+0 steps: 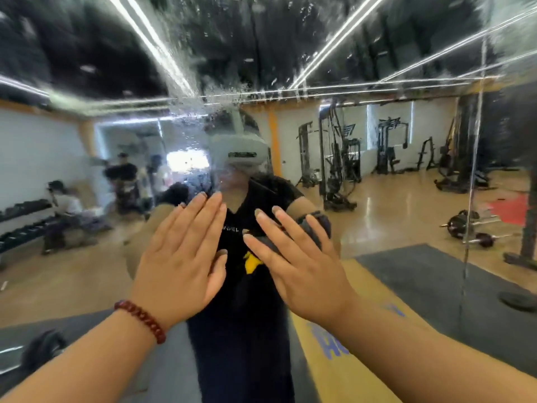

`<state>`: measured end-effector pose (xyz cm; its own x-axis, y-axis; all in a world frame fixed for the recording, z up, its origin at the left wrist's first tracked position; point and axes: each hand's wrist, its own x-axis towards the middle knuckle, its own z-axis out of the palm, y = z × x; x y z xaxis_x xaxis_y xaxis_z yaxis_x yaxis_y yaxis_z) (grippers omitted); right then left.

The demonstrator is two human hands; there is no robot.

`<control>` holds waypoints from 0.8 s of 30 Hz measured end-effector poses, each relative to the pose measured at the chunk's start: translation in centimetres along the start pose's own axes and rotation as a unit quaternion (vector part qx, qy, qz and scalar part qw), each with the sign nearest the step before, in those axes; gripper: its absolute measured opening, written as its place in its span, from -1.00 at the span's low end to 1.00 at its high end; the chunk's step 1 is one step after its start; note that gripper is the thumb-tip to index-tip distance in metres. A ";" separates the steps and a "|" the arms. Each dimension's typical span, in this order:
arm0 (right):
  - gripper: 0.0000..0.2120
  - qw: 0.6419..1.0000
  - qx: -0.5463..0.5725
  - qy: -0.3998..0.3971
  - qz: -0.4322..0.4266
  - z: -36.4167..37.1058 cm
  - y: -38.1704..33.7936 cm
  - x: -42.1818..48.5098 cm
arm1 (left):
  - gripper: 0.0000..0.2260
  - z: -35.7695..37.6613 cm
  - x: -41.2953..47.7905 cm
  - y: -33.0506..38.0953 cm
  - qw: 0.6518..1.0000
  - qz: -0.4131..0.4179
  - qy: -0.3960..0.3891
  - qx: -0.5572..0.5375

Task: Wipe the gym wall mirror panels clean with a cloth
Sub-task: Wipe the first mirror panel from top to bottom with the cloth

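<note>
1. Far left, at 9 o'clock: the mirror (377, 286) reflects a dumbbell rack (23, 225) along a white wall, with blurred people beside it, one seated, others standing.
2. Lower left, 7 o'clock: left forearm comes up from the bottom edge; a dark red bead bracelet (141, 319) circles the wrist.
3. Just left of centre: left hand (181, 257), back toward the camera, fingers straight and close together, pointing to 1 o'clock. It holds nothing. Whether the palm touches the glass, cannot tell.
4. Centre, 12 o'clock: wet streaks and droplets (209, 91) cover the upper glass, over reflected ceiling light strips. Below them stands the wearer's reflection in a black shirt (247, 301) with a yellow mark and a white headset (241, 151).
5. Just right of centre: right hand (302, 266), fingers straight and slightly spread, pointing to 11 o'clock, lying flat over a dark grey cloth (316, 228). The cloth shows past the fingertips at the hand's 1 o'clock, between hand and mirror.
6. The two hands sit near each other, thumbs apart.
7. Right, 3 o'clock: a vertical panel seam (472, 181) runs down the mirror. Reflected near it are weight machines (340, 170), a barbell (470, 228) on the tan floor, and a dark mat (430, 274).
8. Lower right, 5 o'clock: right forearm enters from the corner over a reflected yellow floor strip (343, 367) with blue lettering.
</note>
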<state>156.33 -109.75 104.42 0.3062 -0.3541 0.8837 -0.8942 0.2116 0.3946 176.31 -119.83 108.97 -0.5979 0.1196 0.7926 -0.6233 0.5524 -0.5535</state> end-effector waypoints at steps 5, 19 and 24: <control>-0.51 0.992 0.043 0.065 0.102 -1.3 2.0 7.8 | -0.46 -0.7 1.3 -0.8 0.999 0.006 0.031 0.006; -0.53 0.990 0.022 0.084 0.108 -2.8 3.7 17.2 | -0.42 -2.9 8.6 -8.8 0.997 -0.026 0.076 -0.004; -0.51 0.995 0.019 0.073 0.060 -2.3 2.2 15.4 | -0.46 -3.7 10.3 -10.3 0.991 -0.006 0.131 -0.019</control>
<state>159.88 -112.61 119.48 0.2390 -0.1912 0.9520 -0.9377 0.2094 0.2774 178.44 -121.27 123.83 -0.4355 0.3205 0.8412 -0.6076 0.5849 -0.5374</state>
